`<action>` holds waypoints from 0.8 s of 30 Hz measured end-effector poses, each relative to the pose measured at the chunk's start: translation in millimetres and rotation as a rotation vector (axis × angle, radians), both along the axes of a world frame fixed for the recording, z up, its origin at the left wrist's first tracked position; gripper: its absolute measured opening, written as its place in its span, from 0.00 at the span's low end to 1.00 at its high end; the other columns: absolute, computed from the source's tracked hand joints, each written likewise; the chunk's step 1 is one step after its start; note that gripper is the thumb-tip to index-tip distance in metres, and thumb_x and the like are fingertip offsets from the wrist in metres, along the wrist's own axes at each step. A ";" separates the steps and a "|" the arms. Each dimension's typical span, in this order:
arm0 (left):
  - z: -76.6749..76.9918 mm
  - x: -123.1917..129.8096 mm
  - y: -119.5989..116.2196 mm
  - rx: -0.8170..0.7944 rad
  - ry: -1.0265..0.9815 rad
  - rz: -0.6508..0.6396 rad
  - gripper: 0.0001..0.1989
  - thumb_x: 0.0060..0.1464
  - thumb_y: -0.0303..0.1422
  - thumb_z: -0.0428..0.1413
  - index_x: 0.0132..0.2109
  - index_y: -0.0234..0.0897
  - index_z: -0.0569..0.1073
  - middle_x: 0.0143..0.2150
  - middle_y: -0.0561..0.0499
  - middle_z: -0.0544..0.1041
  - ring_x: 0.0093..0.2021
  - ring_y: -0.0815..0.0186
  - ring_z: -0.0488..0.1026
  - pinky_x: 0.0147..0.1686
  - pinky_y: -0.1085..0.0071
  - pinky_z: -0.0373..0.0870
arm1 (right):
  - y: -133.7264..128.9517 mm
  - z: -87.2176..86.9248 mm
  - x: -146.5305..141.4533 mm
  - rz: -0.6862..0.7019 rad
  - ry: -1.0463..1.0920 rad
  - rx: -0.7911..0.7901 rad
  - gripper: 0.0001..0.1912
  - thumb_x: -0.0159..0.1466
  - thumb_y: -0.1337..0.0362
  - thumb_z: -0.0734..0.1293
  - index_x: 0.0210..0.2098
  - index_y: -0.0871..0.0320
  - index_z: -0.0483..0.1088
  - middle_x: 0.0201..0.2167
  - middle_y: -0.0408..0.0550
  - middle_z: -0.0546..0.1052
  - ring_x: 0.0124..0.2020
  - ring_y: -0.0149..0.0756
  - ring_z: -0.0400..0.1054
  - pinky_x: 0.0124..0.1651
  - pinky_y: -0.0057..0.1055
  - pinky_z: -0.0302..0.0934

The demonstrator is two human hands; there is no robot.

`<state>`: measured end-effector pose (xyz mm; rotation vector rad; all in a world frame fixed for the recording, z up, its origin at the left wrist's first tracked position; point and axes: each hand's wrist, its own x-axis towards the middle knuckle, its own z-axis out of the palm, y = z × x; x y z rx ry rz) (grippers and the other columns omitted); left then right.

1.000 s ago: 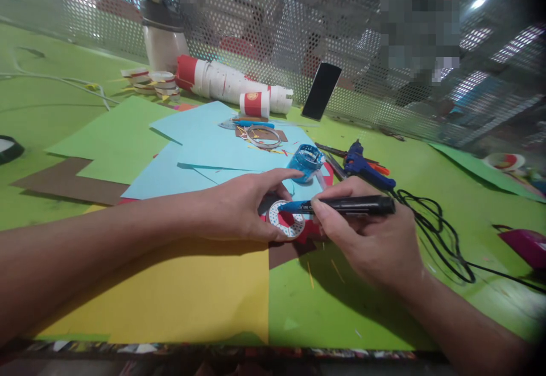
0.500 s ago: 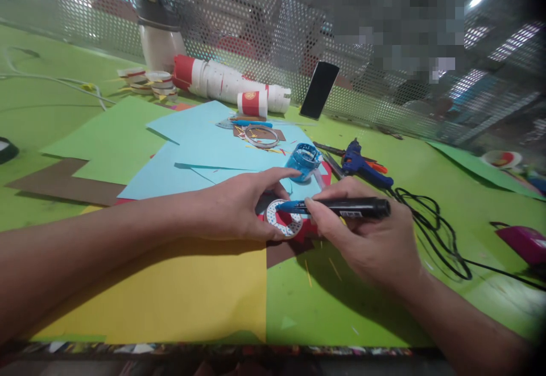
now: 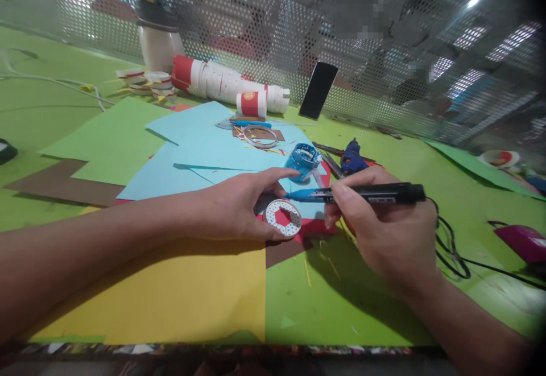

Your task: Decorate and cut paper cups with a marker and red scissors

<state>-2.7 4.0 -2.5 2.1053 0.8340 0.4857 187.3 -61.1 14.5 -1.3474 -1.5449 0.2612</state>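
My left hand [image 3: 239,205] grips a small round disc [image 3: 283,218] by its left edge, between thumb and fingers. The disc has a white ring with blue dots and a red hexagonal middle. My right hand [image 3: 384,228] is closed around a black marker [image 3: 384,193], held nearly level. Blue paint covers the marker's tip, which is just above and right of the disc, apart from it. Behind the disc stands an open jar of blue paint [image 3: 302,165], close to my left fingertips.
Blue paper [image 3: 200,137], green paper [image 3: 115,137] and yellow paper [image 3: 170,290] cover the left side. A tape ring [image 3: 276,137], paper cups [image 3: 251,104] and a phone [image 3: 318,90] are further back. A blue glue gun [image 3: 352,157] lies at right, near a black cable [image 3: 452,251].
My right hand has lifted the marker off the disc and moved it right. More of the dotted ring shows. My left hand and the disc have stayed nearly still.
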 end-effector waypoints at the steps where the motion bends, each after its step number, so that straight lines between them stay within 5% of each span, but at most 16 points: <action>1: 0.4 -0.1 0.0 -0.001 0.003 -0.003 0.43 0.45 0.39 0.64 0.67 0.40 0.58 0.52 0.45 0.77 0.47 0.58 0.76 0.46 0.67 0.70 | -0.1 0.4 0.0 -0.008 0.008 0.009 0.06 0.59 0.66 0.69 0.26 0.54 0.70 0.16 0.37 0.73 0.15 0.30 0.66 0.18 0.26 0.62; 24: -1.3 -0.1 1.2 -0.008 -0.003 -0.031 0.43 0.46 0.38 0.63 0.67 0.41 0.57 0.52 0.47 0.78 0.46 0.58 0.76 0.45 0.67 0.70 | 0.1 -2.9 0.9 0.050 -0.171 -0.050 0.06 0.59 0.64 0.69 0.26 0.55 0.70 0.17 0.37 0.73 0.18 0.29 0.66 0.22 0.26 0.63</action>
